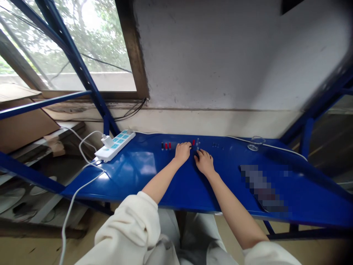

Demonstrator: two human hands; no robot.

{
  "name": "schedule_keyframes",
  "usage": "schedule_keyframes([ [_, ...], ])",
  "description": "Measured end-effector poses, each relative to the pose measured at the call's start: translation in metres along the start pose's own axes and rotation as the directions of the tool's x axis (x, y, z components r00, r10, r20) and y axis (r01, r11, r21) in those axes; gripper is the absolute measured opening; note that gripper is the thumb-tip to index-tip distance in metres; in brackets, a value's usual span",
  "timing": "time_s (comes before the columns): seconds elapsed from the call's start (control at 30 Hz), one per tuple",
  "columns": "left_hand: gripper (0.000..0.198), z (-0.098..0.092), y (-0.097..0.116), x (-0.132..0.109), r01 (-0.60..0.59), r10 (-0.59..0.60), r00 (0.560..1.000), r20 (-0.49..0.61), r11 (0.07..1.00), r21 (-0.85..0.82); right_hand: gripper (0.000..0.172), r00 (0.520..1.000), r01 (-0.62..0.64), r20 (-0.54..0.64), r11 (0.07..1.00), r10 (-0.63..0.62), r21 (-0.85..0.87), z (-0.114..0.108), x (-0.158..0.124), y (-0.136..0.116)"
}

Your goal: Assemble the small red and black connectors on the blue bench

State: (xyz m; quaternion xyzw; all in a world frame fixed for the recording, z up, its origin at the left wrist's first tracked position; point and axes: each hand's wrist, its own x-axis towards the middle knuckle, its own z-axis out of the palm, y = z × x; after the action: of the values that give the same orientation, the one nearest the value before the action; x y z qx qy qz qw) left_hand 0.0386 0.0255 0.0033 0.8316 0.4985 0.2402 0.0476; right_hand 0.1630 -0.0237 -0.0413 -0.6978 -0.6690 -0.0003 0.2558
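Apparently, the step in hand was fine fingertip work on the bench (127,176). The left hand (182,152) and right hand (204,162) were near each other but apart, both curled; whether either gripped anything, one could not tell. Just beyond the gap between them were a red piece (193,142) and clear pieces (198,141); left of the left hand, a black piece (162,145) and red pair (166,145). The next move seemingly called for a light pinch.

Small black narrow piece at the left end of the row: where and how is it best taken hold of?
Probably pinch the small black narrow piece by its long sides, from above and left: it is slim, a narrow red piece sits close on its right, and its left side faces outward.
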Motion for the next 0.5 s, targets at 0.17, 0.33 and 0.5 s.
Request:
schedule_keyframes([
  [0.17,0.014,-0.005,-0.014,-0.023,0.082,-0.121,0.986,-0.111,0.948,-0.308,0.042,1.000,-0.014,0.024,1.000,0.014,-0.021,0.006,0.003,-0.002],
  [0.33,0.012,-0.012,-0.019,-0.043,0.125,-0.246,0.955,-0.169,0.845,-0.521,0.046,0.997,-0.034,0.070,0.999,0.036,-0.025,0.010,0.009,-0.002],
  [0.5,0.013,-0.013,-0.020,-0.049,0.134,-0.317,0.933,-0.171,0.746,-0.653,0.047,0.993,-0.052,0.101,0.998,0.054,-0.023,0.011,0.014,-0.001],
])
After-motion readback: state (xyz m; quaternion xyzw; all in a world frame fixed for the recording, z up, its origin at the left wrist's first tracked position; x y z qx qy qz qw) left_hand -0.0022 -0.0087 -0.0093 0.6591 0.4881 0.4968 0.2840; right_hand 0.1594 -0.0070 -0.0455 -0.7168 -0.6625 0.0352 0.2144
